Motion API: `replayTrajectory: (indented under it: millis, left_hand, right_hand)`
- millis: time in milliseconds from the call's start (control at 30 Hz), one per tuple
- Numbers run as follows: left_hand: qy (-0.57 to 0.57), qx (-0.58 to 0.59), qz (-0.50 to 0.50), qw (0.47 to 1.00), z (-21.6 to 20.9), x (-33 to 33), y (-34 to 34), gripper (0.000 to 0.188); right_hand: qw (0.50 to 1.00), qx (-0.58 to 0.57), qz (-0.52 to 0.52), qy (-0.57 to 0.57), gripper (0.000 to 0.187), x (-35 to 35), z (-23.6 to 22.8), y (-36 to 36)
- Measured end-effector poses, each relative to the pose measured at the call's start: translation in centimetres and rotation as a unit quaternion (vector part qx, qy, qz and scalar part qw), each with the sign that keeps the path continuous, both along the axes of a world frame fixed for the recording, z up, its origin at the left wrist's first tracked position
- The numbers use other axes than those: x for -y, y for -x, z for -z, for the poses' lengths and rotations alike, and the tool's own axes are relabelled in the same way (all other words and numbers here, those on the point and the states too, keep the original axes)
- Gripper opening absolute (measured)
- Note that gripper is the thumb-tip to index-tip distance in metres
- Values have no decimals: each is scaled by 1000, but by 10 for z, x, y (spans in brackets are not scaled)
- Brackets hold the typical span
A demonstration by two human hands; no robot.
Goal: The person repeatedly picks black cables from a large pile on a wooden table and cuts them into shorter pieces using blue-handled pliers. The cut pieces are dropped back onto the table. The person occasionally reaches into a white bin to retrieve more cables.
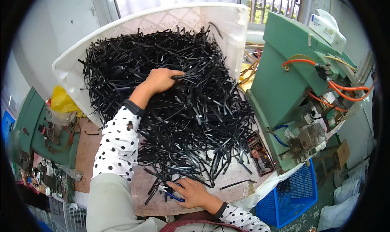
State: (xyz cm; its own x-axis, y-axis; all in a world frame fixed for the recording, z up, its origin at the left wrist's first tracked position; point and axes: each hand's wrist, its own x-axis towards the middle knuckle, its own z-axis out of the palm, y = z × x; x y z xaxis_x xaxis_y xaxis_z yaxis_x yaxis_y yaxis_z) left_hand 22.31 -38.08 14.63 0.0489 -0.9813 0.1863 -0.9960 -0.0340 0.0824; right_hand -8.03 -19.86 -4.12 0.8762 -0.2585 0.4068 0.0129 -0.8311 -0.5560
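A large heap of thin black plastic strips [191, 110] spills from a tipped white basket [162, 18] onto the table. My left hand [160, 80] reaches into the upper middle of the heap, its fingers closed around a few strips. Near the table's front edge my right hand [196, 194] grips a small pair of cutting pliers [174, 196] with blue handles. The pliers' metal jaws point left, beside loose strips at the heap's lower edge. Part of the handles is hidden under my fingers.
A green machine [284, 69] with orange hoses stands at the right, a tissue pack [328, 28] on top. A phone [261, 155] lies beside the heap. Below sits a blue basket [294, 197]. Another green machine [30, 124] and a yellow bag [63, 100] are left.
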Motion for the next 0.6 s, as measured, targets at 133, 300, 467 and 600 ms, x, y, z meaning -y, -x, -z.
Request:
replayTrajectory:
  millis: [133, 300, 467, 600]
  left_hand:
    - [-85, -92, -40, 991, 2, 36, -22, 40]
    - [-96, -76, -142, 982, 0, 72, -29, 46]
    - [-23, -69, -62, 995, 9, 33, -17, 41]
    - [17, -60, 13, 998, 8, -29, 13, 38]
  right_hand:
    - [1000, 8, 6, -4, 76, -7, 0, -4]
    - [1000, -2, 18, 18, 77, -11, -9, -13]
    - [997, 22, 70, 40, 75, -5, -1, -12]
    - [996, 20, 72, 39, 75, -3, -7, -15]
